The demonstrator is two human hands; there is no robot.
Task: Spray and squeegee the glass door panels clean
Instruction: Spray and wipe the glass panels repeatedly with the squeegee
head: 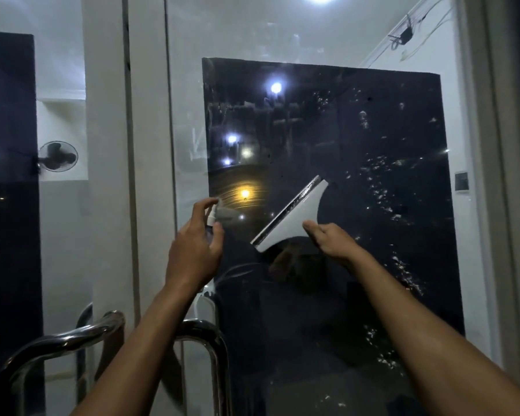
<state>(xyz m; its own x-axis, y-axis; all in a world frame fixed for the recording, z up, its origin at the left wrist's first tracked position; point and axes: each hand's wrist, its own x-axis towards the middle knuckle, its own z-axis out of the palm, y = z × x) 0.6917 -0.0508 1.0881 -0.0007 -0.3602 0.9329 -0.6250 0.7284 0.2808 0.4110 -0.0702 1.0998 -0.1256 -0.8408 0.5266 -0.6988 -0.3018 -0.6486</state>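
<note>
Facing the right-hand glass door panel (357, 175), the person raises both bare arms toward it. The left hand (194, 250) is wrapped around a small spray bottle (213, 217), with the index finger arched over the white nozzle and the thumb on the bottle's right side; most of the bottle is hidden behind the palm. A faint grey mist hangs just to the right of the nozzle, close to the glass.

The right hand (332, 240) is closed around the handle of a white squeegee (294, 217). The thumb lies along the handle's upper edge, and the remaining fingers curl out of sight behind it. The squeegee is tilted — its dark blade runs diagonally from lower left to upper right, with the blade edge turned toward the upper left. Whether the blade touches the glass cannot be determined.

Droplets and foam flecks cover the panel's right half, over a dark rectangular area seen through the glass. Reflected lights appear in the centre-left area. Two curved chrome door handles (72, 340) sit at lower left, beside the white door frame (150, 145). A wall-mounted fan (57, 156) shows through the left panel.
</note>
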